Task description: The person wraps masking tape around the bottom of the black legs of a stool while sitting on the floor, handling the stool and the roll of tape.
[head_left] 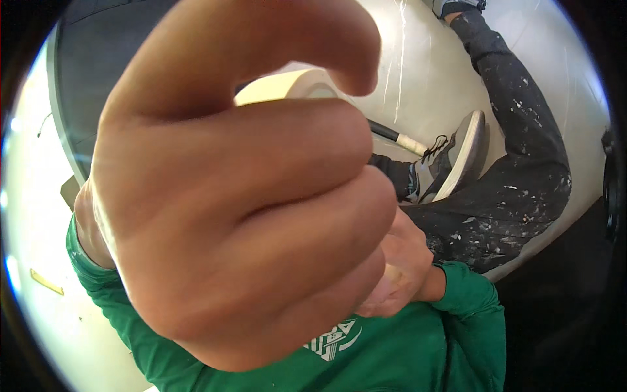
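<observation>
Very near the camera, my left hand (248,222) fills the middle of the view, its fingers curled into the palm. The forefinger is hooked and stands apart from the others, leaving a gap. Whatever the left hand may hold is hidden. Through the gap shows part of a cream-coloured round thing, like a roll of tape (277,88); whether it is touched by a hand cannot be seen. Behind and below, my right hand (398,268) is mostly covered by the left. Its visible fingers are bent inward, and its palm is hidden.
My legs in dark, paint-spotted trousers (516,176) are bent on the pale floor (424,59), with a grey shoe (457,157) beside a black bar with a whitish end (398,138). A dark grey panel (98,72) stands upper left. A yellow strip (47,282) lies at far left.
</observation>
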{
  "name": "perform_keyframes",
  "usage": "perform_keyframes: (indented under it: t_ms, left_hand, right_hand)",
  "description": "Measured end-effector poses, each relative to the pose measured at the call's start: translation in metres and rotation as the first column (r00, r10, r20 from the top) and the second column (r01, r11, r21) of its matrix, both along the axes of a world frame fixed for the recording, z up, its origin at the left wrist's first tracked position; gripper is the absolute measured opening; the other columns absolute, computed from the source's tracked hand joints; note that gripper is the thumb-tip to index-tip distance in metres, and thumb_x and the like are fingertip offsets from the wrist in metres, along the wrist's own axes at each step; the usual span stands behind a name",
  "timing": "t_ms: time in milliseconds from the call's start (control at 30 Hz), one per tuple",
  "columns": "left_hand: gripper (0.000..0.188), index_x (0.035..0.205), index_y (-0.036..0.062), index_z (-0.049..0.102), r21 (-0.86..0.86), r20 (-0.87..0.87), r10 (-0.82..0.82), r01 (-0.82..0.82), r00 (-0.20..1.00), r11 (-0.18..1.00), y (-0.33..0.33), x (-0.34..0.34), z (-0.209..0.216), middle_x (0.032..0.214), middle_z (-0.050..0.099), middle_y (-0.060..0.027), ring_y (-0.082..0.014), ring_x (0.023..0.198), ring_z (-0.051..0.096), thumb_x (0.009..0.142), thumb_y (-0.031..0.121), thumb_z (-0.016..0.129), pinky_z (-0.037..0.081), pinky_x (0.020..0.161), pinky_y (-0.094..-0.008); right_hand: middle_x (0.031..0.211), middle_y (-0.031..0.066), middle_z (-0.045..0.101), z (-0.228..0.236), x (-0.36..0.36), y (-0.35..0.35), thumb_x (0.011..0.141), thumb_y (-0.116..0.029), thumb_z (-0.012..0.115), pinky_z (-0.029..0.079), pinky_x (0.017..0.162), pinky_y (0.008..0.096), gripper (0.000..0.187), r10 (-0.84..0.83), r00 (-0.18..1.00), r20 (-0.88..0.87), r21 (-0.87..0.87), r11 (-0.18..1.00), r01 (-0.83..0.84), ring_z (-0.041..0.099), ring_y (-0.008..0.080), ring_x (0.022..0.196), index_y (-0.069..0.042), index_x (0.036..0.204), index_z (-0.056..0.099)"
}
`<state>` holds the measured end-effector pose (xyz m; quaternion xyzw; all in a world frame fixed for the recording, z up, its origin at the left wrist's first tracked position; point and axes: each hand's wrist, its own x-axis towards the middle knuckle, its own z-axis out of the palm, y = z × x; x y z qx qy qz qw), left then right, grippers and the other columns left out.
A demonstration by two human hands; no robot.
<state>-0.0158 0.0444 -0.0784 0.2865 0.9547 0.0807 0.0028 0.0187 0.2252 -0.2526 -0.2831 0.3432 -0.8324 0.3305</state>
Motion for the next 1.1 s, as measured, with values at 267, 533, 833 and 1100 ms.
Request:
perform_keyframes:
  t_ms: [267, 533, 833, 1100]
  left_hand:
    - [0.054, 0.061, 0.0118, 0.044, -0.245, 0.064, 0.057, -0.040, 0.996, 0.969, 0.012, 0.011, 0.026, 0.053, 0.044, 0.0010, -0.0143, 0.047, 0.046, 0.092, 0.052, 0.063, 0.052, 0.084, -0.0545]
    - [0.059, 0.061, 0.0110, 0.045, -0.335, 0.049, -0.011, 0.026, 0.999, 0.942, 0.008, 0.017, 0.042, 0.052, 0.045, -0.0010, -0.0151, 0.045, 0.047, 0.098, 0.055, 0.057, 0.051, 0.082, -0.0527]
    - [0.065, 0.062, 0.0112, 0.045, -0.376, 0.006, 0.070, -0.063, 0.998, 0.924, 0.010, 0.027, 0.049, 0.054, 0.047, -0.0018, -0.0168, 0.046, 0.047, 0.097, 0.065, 0.047, 0.047, 0.068, -0.0452]
    - [0.066, 0.062, 0.0120, 0.043, -0.389, -0.035, 0.142, -0.145, 0.989, 0.910, 0.008, 0.055, 0.064, 0.057, 0.049, -0.0023, -0.0183, 0.048, 0.046, 0.096, 0.069, 0.044, 0.033, 0.059, -0.0382]
  right_hand:
    - [0.105, 0.0121, 0.068, 0.012, 0.002, -0.004, 0.072, -0.010, 0.091, 0.055, 0.083, 0.0375, 0.045, -0.039, 0.999, 0.019, -0.074, 0.996, 0.040, 0.067, 0.0270, 0.098, -0.002, 0.114, 0.075]
    - [0.100, 0.0120, 0.070, 0.011, 0.001, -0.012, 0.069, -0.005, 0.091, 0.058, 0.080, 0.0370, 0.038, -0.125, 0.992, -0.022, -0.082, 0.989, 0.123, 0.069, 0.0275, 0.094, -0.001, 0.104, 0.076]
    - [0.101, 0.0121, 0.071, 0.010, 0.000, -0.017, 0.068, -0.004, 0.092, 0.060, 0.078, 0.0368, 0.040, -0.155, 0.986, -0.062, -0.110, 0.983, 0.148, 0.071, 0.0280, 0.095, -0.001, 0.104, 0.075]
    - [0.106, 0.0146, 0.070, 0.011, -0.001, -0.018, 0.072, -0.008, 0.091, 0.061, 0.081, 0.0382, 0.039, -0.129, 0.989, -0.078, -0.102, 0.987, 0.121, 0.071, 0.0283, 0.095, 0.000, 0.106, 0.075]
